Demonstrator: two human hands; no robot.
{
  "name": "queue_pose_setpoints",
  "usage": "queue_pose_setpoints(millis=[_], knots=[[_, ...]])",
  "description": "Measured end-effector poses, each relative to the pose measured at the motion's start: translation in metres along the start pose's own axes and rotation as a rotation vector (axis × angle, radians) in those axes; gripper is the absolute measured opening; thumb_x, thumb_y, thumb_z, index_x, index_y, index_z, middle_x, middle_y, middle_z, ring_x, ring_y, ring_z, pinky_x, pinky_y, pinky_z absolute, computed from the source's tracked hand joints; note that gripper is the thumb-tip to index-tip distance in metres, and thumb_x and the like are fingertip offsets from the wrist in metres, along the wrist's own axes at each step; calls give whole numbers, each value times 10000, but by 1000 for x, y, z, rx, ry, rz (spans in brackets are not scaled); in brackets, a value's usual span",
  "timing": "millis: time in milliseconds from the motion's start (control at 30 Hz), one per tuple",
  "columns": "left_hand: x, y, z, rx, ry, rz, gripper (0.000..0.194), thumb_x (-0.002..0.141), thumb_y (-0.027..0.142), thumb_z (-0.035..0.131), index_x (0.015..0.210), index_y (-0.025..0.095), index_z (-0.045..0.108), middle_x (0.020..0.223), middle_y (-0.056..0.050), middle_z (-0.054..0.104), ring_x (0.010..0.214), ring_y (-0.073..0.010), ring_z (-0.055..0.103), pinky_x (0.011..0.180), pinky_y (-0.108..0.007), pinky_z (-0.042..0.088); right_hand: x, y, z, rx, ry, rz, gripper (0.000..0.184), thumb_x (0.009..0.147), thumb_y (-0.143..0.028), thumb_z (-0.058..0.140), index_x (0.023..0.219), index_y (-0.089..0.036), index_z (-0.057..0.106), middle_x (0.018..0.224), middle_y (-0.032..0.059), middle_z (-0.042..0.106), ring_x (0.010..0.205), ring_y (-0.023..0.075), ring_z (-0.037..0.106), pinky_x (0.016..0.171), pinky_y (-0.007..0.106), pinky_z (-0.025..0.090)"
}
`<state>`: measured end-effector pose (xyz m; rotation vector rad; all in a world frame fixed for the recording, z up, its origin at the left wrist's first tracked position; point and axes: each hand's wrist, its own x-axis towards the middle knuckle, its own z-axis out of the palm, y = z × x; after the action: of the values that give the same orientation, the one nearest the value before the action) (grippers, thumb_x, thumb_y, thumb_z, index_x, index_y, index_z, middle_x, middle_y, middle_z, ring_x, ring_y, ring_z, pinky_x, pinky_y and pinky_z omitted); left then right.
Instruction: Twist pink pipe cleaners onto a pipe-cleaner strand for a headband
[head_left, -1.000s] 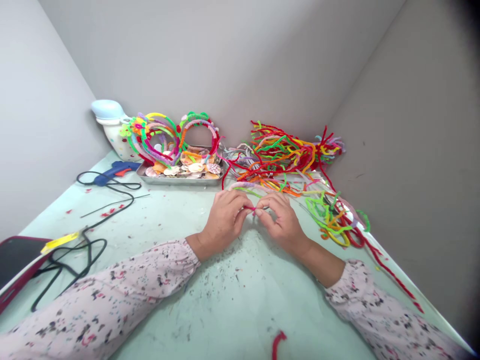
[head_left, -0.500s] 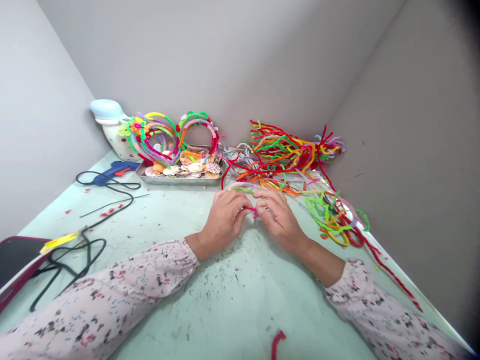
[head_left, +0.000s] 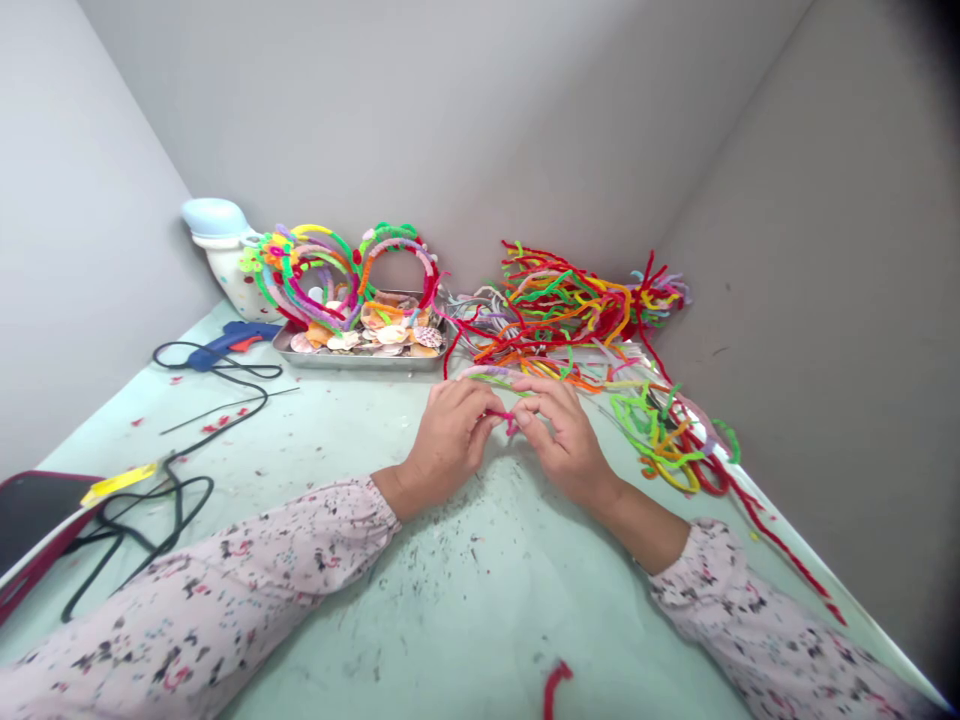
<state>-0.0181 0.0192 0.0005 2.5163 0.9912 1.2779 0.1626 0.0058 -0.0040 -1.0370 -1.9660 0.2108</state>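
Observation:
My left hand and my right hand meet over the middle of the table. Between their pinched fingertips runs a short length of magenta pipe cleaner, its end poking out near my right thumb. Behind the fingers arches a pink, lilac and green band wrapped in pipe cleaner; the fingers hide its lower parts. Both hands are closed. A red pipe cleaner piece lies apart at the table's near edge.
A metal tray of seashells carries several wrapped headbands. Pipe cleaners pile at the back right; more tangle at the right edge. On the left are a blue glue gun, black cord and a white bottle.
Both hands stay in nearly the same place, with only slight finger movement. The magenta pipe cleaner's end has shifted a little between the fingertips.

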Motion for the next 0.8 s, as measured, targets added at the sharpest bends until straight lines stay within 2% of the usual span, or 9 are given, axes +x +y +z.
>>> queue_pose_setpoints(millis=[433, 667, 800], knots=[[-1, 1, 0, 11, -56, -7, 87, 896, 191, 480, 920, 186, 563, 973, -48, 621, 986, -188, 534, 890, -359, 368, 0, -2, 0, 1, -43, 9, 180, 925, -240, 415, 838, -222, 571, 1144, 47, 572, 1122, 207, 485, 989, 418, 361], [0, 1, -1, -27, -26, -100, 70, 892, 195, 481, 910, 190, 549, 946, -50, 607, 955, -195, 533, 870, -355, 379, 0, 0, 0, -21, 79, 47, 133, 894, -262, 474, 970, -246, 582, 1125, 59, 577, 1108, 233, 500, 981, 451, 369], [0, 0, -1, -51, -9, -137, 65, 897, 205, 478, 904, 188, 540, 904, -34, 609, 903, -182, 540, 856, -347, 375, 0, 3, 1, -40, 105, 63, 129, 901, -258, 462, 950, -244, 580, 1122, 62, 573, 1113, 233, 493, 982, 450, 370]])
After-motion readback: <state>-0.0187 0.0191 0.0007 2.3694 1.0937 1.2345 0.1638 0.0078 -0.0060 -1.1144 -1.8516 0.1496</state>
